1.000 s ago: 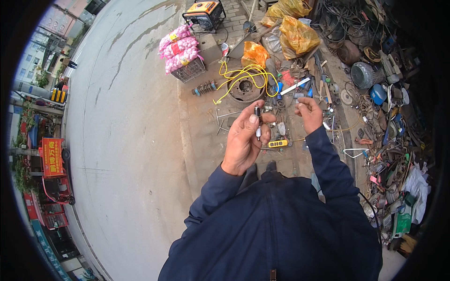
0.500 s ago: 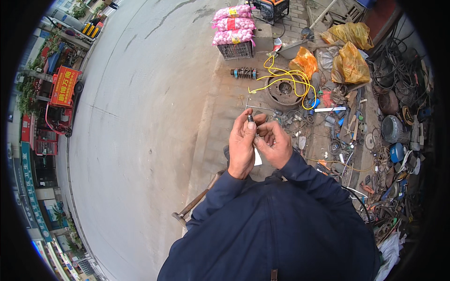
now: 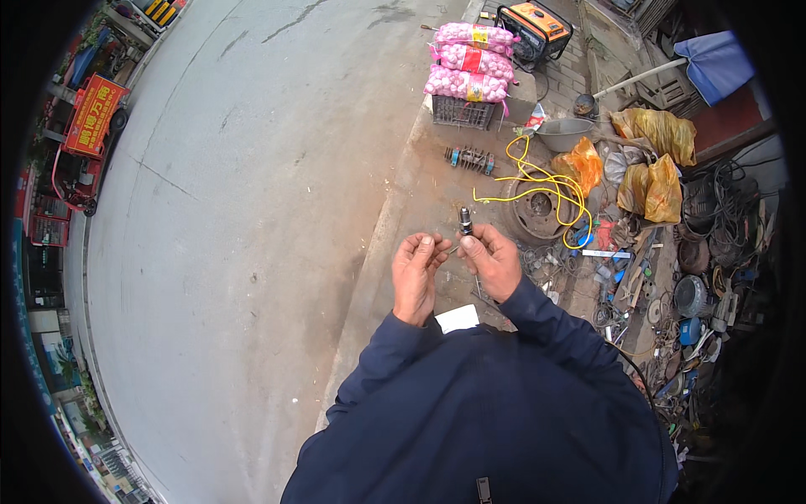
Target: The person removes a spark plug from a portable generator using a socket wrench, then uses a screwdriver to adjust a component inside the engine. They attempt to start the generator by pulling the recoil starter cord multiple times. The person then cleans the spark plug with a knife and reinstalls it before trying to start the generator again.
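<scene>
My right hand [image 3: 494, 262] grips a small dark cylindrical part with a shiny metal band [image 3: 466, 220] between thumb and fingers, and the part points upward. My left hand [image 3: 416, 273] is a little to the left, its thumb and curled fingers pinched together. Whatever lies in that pinch is too small to make out. A thin, short piece shows between the two hands, and I cannot tell which hand has it. Below the hands, close to my jacket, lies a white sheet [image 3: 457, 318].
Ahead are a rusty wheel rim [image 3: 537, 210] with a yellow cord [image 3: 522, 175], a finned part [image 3: 470, 160], and pink net bags [image 3: 472, 59] on a black crate [image 3: 462, 112]. An orange generator [image 3: 537, 25] stands behind. Scrap and tools clutter the right; a road [image 3: 252, 210] runs left.
The dark cylindrical part has passed from my left hand to my right. My hands have moved apart, the left one slightly lower. The view has shifted, and the hammer at my left is out of sight.
</scene>
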Demonstrator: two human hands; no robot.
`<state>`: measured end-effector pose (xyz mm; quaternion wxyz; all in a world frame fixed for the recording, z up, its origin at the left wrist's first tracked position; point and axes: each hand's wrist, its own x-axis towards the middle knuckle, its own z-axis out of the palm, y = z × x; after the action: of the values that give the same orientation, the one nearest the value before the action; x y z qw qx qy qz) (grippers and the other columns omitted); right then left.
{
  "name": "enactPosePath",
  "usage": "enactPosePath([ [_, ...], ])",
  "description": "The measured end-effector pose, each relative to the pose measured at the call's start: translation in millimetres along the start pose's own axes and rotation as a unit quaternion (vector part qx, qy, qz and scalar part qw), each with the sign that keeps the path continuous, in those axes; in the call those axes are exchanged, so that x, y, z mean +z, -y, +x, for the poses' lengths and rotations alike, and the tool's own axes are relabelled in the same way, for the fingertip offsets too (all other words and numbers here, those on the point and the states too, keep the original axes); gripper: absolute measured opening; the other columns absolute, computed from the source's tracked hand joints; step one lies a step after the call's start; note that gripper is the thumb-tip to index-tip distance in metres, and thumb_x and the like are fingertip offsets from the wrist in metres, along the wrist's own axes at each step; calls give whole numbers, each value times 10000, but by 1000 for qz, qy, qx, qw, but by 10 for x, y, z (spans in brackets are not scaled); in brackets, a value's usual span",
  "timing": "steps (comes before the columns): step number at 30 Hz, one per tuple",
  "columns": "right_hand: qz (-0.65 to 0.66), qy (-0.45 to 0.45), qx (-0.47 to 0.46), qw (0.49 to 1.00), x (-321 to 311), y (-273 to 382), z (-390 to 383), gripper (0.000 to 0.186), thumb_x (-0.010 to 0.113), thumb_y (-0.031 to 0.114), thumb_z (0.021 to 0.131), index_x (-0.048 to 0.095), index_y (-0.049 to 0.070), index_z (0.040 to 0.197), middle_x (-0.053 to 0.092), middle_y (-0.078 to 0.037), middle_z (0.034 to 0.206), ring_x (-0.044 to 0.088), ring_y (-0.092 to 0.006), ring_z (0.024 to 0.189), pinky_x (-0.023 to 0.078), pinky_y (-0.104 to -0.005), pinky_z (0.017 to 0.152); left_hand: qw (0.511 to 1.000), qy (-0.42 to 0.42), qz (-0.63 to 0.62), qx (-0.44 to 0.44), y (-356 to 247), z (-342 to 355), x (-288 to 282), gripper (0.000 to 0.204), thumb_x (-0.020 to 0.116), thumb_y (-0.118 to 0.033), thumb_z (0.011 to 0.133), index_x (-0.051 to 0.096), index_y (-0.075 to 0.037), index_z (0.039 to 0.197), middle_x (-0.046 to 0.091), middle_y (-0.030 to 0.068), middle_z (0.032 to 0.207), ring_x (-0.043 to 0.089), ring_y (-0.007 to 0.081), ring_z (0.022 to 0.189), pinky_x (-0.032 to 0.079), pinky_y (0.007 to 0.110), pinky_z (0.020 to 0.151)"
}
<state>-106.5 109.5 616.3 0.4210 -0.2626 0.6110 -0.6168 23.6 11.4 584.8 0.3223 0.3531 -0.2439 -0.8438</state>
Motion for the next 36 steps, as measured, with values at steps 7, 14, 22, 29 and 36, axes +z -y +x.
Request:
enactPosePath([
  [7, 25, 36, -38, 998, 1003, 521, 1330, 283, 576, 240, 1080, 629, -17, 1185, 648, -22, 859, 499, -47, 664, 439, -227, 612, 994, 75, 63, 41, -1522, 1118, -608, 598, 343, -512, 1109, 517, -95, 718, 482, 47, 591, 639, 241, 694, 504, 391, 867],
  [14, 14, 60, -74, 995, 1405, 626, 2780, 267, 549, 224, 1091, 627, -13, 1186, 650, -23, 850, 496, -43, 660, 436, -225, 616, 988, 74, 111, 76, -2320, 2263, -317, 617, 351, -494, 1109, 683, 25, 1102, 736, 151, 1048, 686, 256, 1036, 476, 385, 992],
  [22, -7, 105, -168, 980, 1627, 701, 5128, 235, 563, 193, 1084, 617, -10, 1189, 610, -13, 812, 508, -60, 684, 439, -243, 626, 951, 148, 222, 158, -3249, 4195, 429, 373, 697, -167, 999, 627, 14, 1317, 668, 94, 1238, 624, 175, 1111, 531, 337, 932],
  [29, 25, 155, -145, 977, 1712, 1183, 6959, 228, 579, 160, 1069, 613, -22, 1202, 595, -63, 867, 543, -113, 724, 458, -266, 649, 949, 134, 225, 176, -4101, 5722, 1010, 325, 758, -120, 945, 687, -11, 1244, 683, 92, 1245, 634, 181, 1119, 514, 344, 977],
  [36, -34, 143, -263, 954, 1832, 1277, 8798, 236, 587, 87, 1039, 609, -43, 1234, 650, -145, 1076, 651, -238, 912, 524, -325, 794, 927, 171, 244, 229, -4651, 7533, 994, 301, 783, -84, 914, 704, -20, 1198, 688, 127, 1261, 639, 222, 1149, 515, 375, 1006],
])
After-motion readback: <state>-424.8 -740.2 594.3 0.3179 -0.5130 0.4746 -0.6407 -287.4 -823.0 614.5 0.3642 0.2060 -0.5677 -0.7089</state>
